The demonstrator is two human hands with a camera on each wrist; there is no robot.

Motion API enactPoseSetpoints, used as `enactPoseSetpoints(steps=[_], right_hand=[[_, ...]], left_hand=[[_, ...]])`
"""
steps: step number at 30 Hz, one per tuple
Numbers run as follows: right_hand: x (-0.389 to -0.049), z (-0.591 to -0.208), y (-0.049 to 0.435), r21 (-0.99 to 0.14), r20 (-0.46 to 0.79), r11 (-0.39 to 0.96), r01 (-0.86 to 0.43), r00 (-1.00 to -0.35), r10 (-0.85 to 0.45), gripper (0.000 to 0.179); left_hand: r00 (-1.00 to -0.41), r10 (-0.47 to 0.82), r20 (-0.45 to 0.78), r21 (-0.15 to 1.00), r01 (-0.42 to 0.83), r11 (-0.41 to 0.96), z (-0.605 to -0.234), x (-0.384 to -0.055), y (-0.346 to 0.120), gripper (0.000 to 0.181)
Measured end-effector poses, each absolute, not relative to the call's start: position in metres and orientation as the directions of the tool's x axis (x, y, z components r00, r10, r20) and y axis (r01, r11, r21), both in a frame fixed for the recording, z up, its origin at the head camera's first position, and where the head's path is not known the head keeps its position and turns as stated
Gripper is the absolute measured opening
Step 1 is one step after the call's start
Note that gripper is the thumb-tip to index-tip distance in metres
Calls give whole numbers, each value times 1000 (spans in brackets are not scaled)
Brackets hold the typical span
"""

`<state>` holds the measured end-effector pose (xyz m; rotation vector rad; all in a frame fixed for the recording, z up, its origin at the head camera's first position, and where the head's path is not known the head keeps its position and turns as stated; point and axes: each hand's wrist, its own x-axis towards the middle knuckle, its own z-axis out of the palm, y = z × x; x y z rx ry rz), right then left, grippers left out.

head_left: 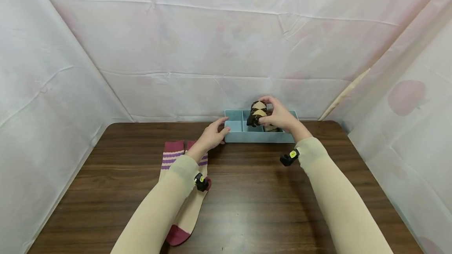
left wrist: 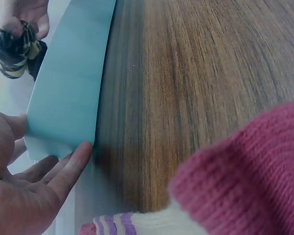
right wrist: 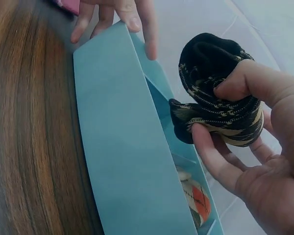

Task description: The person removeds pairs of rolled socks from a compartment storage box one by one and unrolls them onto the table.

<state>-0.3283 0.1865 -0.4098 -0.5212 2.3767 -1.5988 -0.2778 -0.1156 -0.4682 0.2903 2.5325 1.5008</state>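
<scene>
A rolled-up pair of dark socks with tan patterning (head_left: 259,113) is pinched between the thumb and fingers of my right hand (head_left: 280,118). The bundle is held over the middle section of a light blue divided box (head_left: 259,137), above its rim. My left hand (head_left: 211,134) rests against the box's left end, fingers extended along its edges. Inside the box, partly under my right hand, lies another rolled sock bundle (right wrist: 201,199) with orange and beige patches. The left section of the box shows its bare floor.
Cream socks (head_left: 190,214) with maroon toes and cuffs and purple stripes lie flat on the brown wooden table (head_left: 247,199), partly beneath my left forearm. A pale cloth wall (head_left: 212,42) stands right behind the box, with more cloth on both sides.
</scene>
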Motion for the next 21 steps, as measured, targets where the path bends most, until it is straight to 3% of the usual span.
enactPoseSetpoints(steps=[14,21], right_hand=[[-311,-418,182,-938,195,194,-288,-899,-392,77],[-295,-430,178,-936,232,159,-315,-888,-396,78]], left_hand=[[-971,238,14,842,140,521,-472,-279,-115,55],[-969,245,11,841,141,522,-471,-277,-122,55]])
